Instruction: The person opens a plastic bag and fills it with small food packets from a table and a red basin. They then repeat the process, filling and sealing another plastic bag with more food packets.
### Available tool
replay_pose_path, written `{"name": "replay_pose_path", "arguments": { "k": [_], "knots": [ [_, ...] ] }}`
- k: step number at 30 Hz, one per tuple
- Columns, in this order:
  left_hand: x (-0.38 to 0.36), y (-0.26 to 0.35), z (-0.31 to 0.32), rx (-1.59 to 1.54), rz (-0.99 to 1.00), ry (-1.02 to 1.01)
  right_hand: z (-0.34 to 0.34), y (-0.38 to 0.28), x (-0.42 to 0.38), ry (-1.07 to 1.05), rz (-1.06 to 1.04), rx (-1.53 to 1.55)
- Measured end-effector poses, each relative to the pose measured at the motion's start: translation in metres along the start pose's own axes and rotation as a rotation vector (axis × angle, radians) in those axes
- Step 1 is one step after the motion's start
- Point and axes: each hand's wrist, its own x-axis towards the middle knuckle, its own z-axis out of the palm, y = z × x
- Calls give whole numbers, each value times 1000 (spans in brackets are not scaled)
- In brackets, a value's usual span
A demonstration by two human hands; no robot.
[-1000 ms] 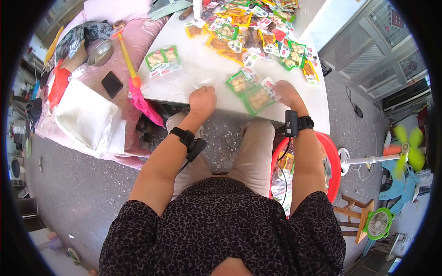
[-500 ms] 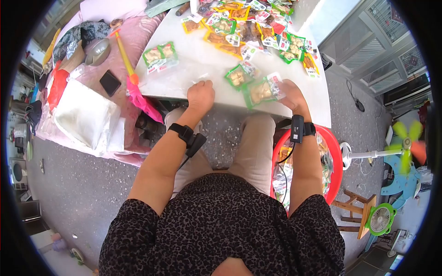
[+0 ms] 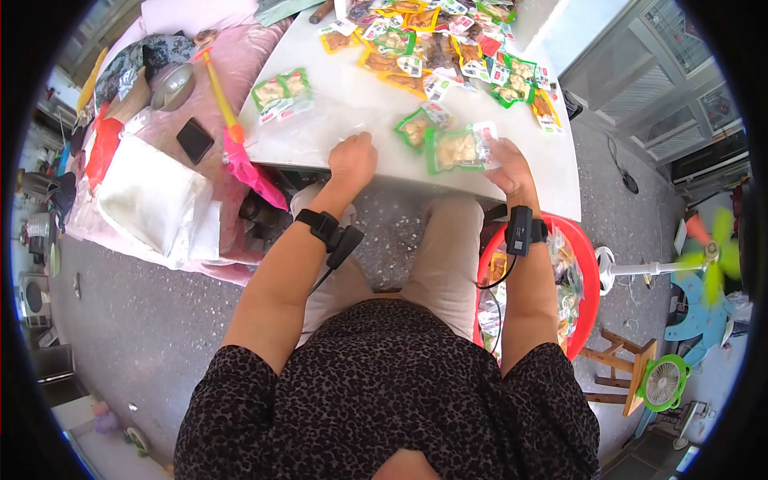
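Note:
My right hand [image 3: 509,166] pinches the right end of a green-edged clear packet [image 3: 458,150] with pale pieces inside, near the front edge of the white table [image 3: 384,164]. Partly behind that packet, another green packet [image 3: 414,130] lies on the table. My left hand [image 3: 352,158] is closed at the table's front edge; whether it grips a clear bag there is too faint to tell. Two green packets [image 3: 282,90] side by side rest farther left. Across the table's far side spreads a pile of yellow, green and red packets [image 3: 424,48].
A red tub [image 3: 590,280] of packets stands on the floor under my right forearm. Left of the table, a pink-covered surface [image 3: 232,200] bears a phone [image 3: 194,141], a bowl and white sheets. Fans and a wooden stool [image 3: 640,364] are at the right.
The packet in my right hand has tilted more level and shifted slightly up, covering more of the packet behind it. My left hand has barely moved.

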Motion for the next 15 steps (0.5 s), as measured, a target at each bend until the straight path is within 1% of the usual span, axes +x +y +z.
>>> {"name": "replay_pose_path", "arguments": {
  "k": [3,6,10,15],
  "knots": [
    [-1,4,-6,-80,-74,-41,5,9,4,-6,-17,61],
    [-6,11,-13,-105,-80,-47,3,21,1,3,-15,91],
    [-11,16,-20,-81,-91,-116,11,32,-21,67,-25,113],
    [-12,15,-22,-49,-87,-169,11,44,-38,91,-18,179]
  ]
}}
